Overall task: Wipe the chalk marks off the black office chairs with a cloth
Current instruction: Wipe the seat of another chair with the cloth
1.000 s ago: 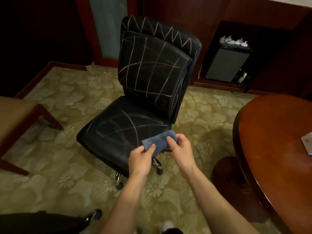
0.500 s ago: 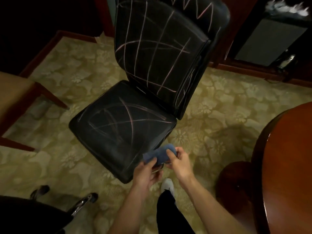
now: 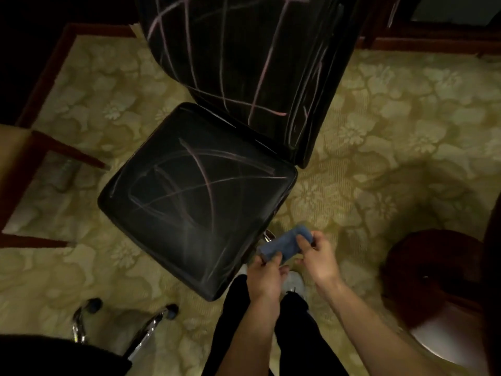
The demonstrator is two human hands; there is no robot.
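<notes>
The blue cloth [image 3: 284, 244] is bunched up between both hands, just off the near right corner of the chair seat [image 3: 195, 196], hanging over the carpet and not touching the chair. The left hand [image 3: 264, 275] pinches its near end with fingers curled in, and the right hand [image 3: 317, 256] pinches the far end with thumb and fingertips. My guess is they're folding or re-bunching it into a pad before the first swipe, which would explain holding it out in front rather than on the leather.

The seat is covered in crossing pinkish chalk lines, and the backrest [image 3: 244, 55] behind it has long streaks too, so nothing looks wiped yet.

Stuff I can't really make out: the top of the backrest is cut off at the far edge, and the chair's base is mostly hidden under the seat. A second black chair [image 3: 54, 356] is only a sliver at the near left with its chrome legs [image 3: 146, 329] poking out, so no idea if it's marked. The table [image 3: 493, 240] on the right is barely in shot, its dark round base [image 3: 433, 289] showing below it.
</notes>
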